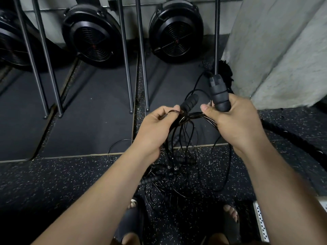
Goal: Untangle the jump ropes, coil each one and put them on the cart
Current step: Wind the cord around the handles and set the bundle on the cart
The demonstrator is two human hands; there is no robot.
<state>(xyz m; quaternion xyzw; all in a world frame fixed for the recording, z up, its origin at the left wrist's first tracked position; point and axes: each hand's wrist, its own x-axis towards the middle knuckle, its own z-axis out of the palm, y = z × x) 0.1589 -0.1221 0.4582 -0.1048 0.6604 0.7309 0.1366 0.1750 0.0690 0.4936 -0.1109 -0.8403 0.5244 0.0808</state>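
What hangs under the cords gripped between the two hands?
Tangled black loops droop from the left hand and the right hand, which grips a handle. More ribbed handles hang among them, over speckled floor. The left forearm covers the tangle's left edge.

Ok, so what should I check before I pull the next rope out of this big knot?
1. Right hand grips one handle: ok.
2. Left hand pinches the cords: ok.
3. Ropes separated: not ok, the tangle hangs knotted to the floor.
4. Which cord runs from the gripped handle: cannot tell.
5. Loops clear of the sandals: cannot tell, they lie close.
6. Any rope coiled yet: not ok.
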